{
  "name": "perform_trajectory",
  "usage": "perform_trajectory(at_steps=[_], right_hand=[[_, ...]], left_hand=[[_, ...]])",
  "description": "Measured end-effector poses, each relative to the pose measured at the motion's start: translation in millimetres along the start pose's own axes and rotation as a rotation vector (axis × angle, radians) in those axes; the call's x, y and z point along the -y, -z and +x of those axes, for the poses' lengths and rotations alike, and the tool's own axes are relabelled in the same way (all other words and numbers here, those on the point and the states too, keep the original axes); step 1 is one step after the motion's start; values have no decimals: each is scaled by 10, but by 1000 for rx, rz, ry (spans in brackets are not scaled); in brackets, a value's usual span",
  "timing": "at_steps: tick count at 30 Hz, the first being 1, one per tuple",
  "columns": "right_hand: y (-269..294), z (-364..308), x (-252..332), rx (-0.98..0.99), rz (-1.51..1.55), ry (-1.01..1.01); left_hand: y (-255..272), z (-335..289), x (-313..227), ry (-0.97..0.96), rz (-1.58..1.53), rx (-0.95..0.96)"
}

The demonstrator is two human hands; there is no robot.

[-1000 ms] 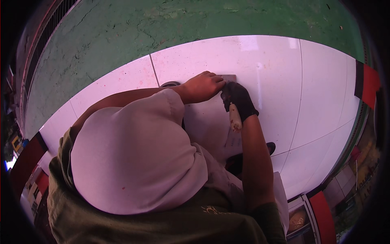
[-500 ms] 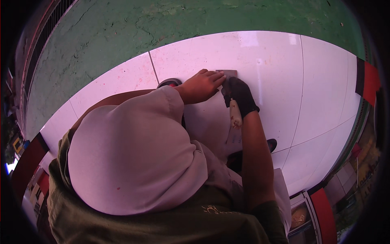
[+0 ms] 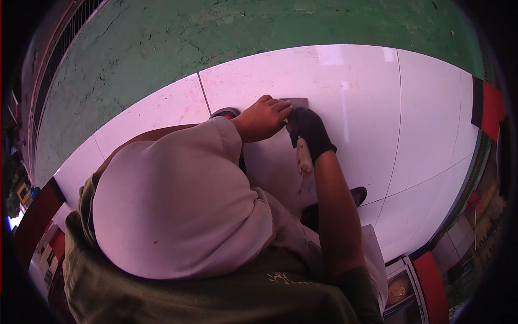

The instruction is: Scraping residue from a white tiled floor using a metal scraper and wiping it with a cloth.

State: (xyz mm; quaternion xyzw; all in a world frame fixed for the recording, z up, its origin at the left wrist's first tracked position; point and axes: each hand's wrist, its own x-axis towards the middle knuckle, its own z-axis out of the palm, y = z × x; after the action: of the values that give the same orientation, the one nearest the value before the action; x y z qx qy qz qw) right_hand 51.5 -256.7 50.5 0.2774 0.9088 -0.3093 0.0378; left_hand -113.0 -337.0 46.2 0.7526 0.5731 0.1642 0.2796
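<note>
My right hand (image 3: 312, 130), in a black glove, is closed around a scraper with a pale handle (image 3: 304, 157) and a wide, flat metal blade (image 3: 297, 101). The handle's end sticks out below the glove, toward me. The blade lies low over the white tiled floor (image 3: 356, 129), its far edge on or just above the tile; I cannot tell exactly. My left hand (image 3: 263, 119) is bare, its fingers stretched out and their tips resting against the blade's left side beside the glove. The palm of the left hand is turned down and hidden.
A green, cracked surface (image 3: 216, 38) lies beyond the tiles. Dark shoes show by the left wrist (image 3: 225, 113) and beside the right forearm (image 3: 358, 195). Pale cloth (image 3: 172, 205) covers the near left. A red and black border (image 3: 488, 110) stands at the right.
Both hands and the scraper have shifted slightly left and toward me over the tiles. The left fingertips stay at the blade, and the right hand keeps its grip.
</note>
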Motion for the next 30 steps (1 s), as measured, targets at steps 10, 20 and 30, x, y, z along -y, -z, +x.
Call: perform_trajectory(at_steps=[10, 20, 30], right_hand=[[53, 120, -88, 26, -3, 26], [510, 225, -198, 70, 1354, -1017], [576, 240, -167, -26, 1336, -1064]], left_hand=[[65, -6, 44, -10, -8, -73], [-88, -447, 74, -80, -26, 40], [-105, -458, 63, -75, -120, -3]])
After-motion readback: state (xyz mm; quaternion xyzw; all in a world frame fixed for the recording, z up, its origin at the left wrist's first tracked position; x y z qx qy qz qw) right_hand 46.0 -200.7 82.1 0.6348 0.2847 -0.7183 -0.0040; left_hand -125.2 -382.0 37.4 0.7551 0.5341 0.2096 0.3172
